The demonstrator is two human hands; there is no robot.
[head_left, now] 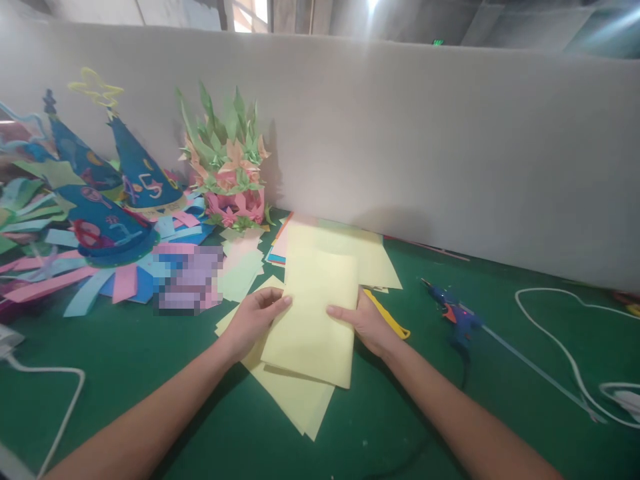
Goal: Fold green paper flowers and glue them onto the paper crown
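A folded sheet of pale yellow paper (313,327) is held up between my two hands, above the green table. My left hand (254,318) pinches its left edge, thumb on the front and fingers behind. On the right edge, my right hand (367,322) grips the same way, its fingers hidden behind the sheet. Beneath lie more pale yellow sheets (295,393), partly covered by the held one. Just beyond my right hand, a yellow-handled tool (387,313) lies on the table, its other end hidden.
Behind the hands is a paper stack (380,260). At right lies a blue glue gun (457,317) with a long glue stick and white cable (555,333). Blue cone hats (113,223), paper strips and a paper-flower crown (235,167) stand at left. A pale partition (475,147) closes the back.
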